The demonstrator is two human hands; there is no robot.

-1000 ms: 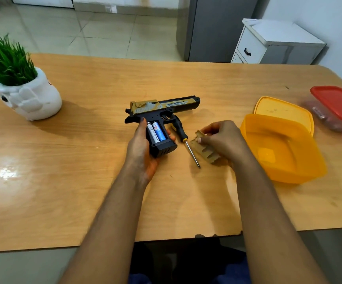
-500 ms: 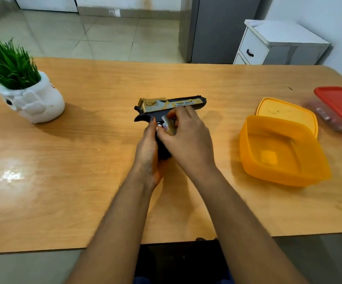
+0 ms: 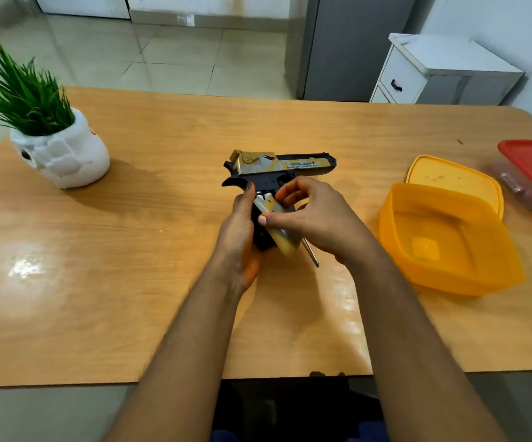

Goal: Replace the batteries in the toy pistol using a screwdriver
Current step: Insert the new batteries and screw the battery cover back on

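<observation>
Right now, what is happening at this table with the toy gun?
A person is putting the battery cover back on the grip of a toy pistol that lies on the wooden table. The left hand holds the grip, and the right hand pinches the tan cover and sets it over the compartment; battery ends show above it. The cover looks not fully seated. The screwdriver lies on the table under the right hand, so screwing seems not yet done.

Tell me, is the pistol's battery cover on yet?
Not fully. The cover sits tilted over the pistol grip, battery tips showing above it.
</observation>
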